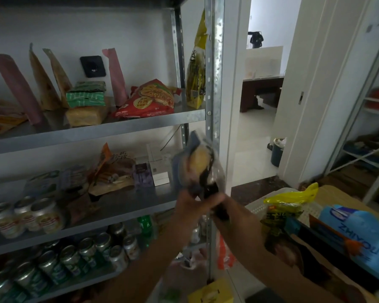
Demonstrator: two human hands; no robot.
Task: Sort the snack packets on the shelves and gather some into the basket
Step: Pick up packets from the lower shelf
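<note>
A blurred clear snack packet [198,162] with yellow and black contents stands upright at the right end of the middle shelf [123,206], in front of the shelf post. My left hand [187,209] and my right hand [218,203] both grip its bottom edge, close together. To the right sits a white basket [258,207] holding a yellow-green packet [287,206], a blue packet [359,232] and a brown bag. The upper shelf [96,127] carries a red packet [149,99], green and yellow packs, pink and tan pouches, and a tall yellow bag [196,68].
The middle shelf also holds an orange-brown packet [113,171], purple and white boxes and glass jars [29,217]. Cans [79,256] fill the lower shelf. A metal post [214,106] stands beside the packet. A doorway, a bin [277,152] and another rack lie to the right.
</note>
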